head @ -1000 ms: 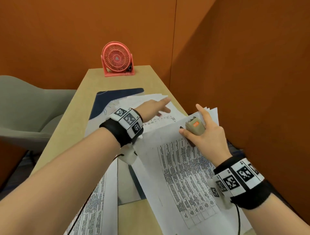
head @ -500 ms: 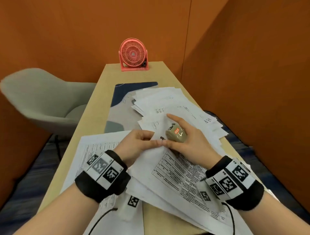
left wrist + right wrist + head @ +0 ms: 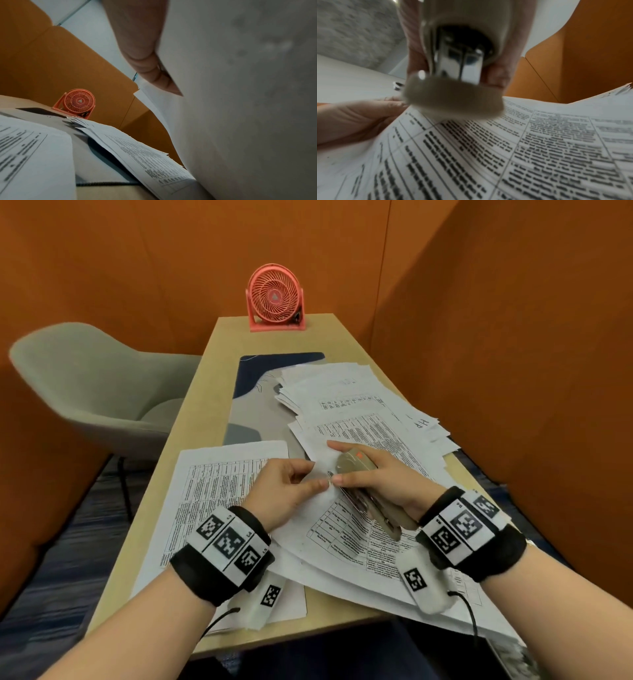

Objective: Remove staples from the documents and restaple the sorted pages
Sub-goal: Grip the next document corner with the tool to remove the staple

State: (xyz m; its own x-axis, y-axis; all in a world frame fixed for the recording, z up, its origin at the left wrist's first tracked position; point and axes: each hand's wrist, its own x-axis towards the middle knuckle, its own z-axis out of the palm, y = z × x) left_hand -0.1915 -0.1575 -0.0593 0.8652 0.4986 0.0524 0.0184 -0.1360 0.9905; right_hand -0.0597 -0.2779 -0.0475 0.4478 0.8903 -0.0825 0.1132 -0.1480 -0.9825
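Note:
My right hand (image 3: 337,463) grips a beige stapler (image 3: 363,477) with an orange mark on top, its nose pointing at the upper left corner of a printed document (image 3: 356,546). The left hand (image 3: 315,477) pinches that corner right at the stapler's nose. In the left wrist view a finger (image 3: 149,65) presses on the lifted white sheet (image 3: 240,101). Seen from the right wrist, the stapler's rear (image 3: 453,75) hangs just above the document's table of text (image 3: 513,155), with the left hand (image 3: 356,119) holding the page edge. No staple can be made out.
A single printed sheet (image 3: 219,494) lies at the left of the desk (image 3: 212,364). A loose pile of papers (image 3: 342,395) covers the far right, partly on a dark desk mat (image 3: 270,364). A pink fan (image 3: 275,297) stands at the far end, a grey chair (image 3: 92,385) to the left, orange partitions around.
My left hand came back from the far paper pile and now pinches the document corner at the stapler's nose. The stapler has dropped onto that corner. The head view widened.

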